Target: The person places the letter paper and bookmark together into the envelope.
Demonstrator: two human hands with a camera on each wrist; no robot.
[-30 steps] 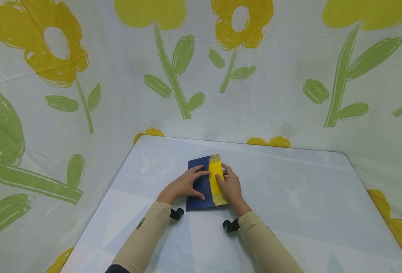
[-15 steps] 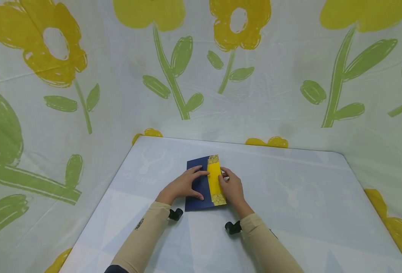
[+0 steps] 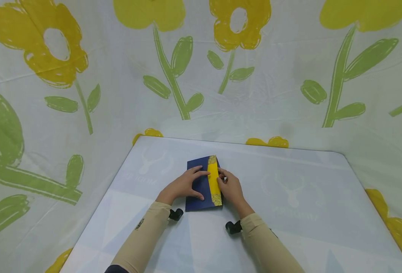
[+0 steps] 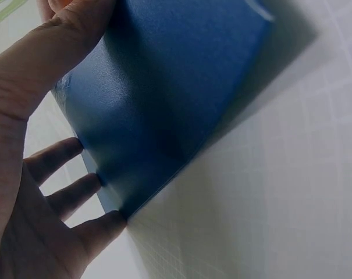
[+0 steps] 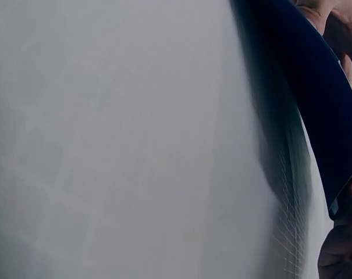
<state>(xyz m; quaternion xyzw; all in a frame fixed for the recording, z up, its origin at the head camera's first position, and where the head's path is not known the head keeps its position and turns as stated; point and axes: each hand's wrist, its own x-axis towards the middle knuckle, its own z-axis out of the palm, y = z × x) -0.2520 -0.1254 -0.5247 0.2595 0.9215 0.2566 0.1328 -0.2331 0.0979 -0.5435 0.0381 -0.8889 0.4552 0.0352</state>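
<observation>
A dark blue folded card [image 3: 200,204] bears a yellow strip [image 3: 213,178] with gold speckled bands at both ends. My left hand [image 3: 182,185] rests on its left part, thumb and fingers spread over the blue face. In the left wrist view, straight fingers [image 4: 71,195] reach its edge and the thumb lies across the blue side. My right hand [image 3: 231,185] pinches the right edge beside the yellow strip. The right wrist view shows the blue panel [image 5: 315,93] bent and raised over the table, with curled right fingers [image 5: 341,247] at its lower corner.
The card is over a pale table [image 3: 296,204] with faint deer-head prints. White curtains with yellow flowers [image 3: 243,22] hang behind and at the sides. Small black wrist cameras [image 3: 176,214] sit by both cuffs.
The right hand's fingers have drawn in at the card's right edge. The yellow strip now looks narrower, and blue shows to its right. The left hand has stayed on the card.
</observation>
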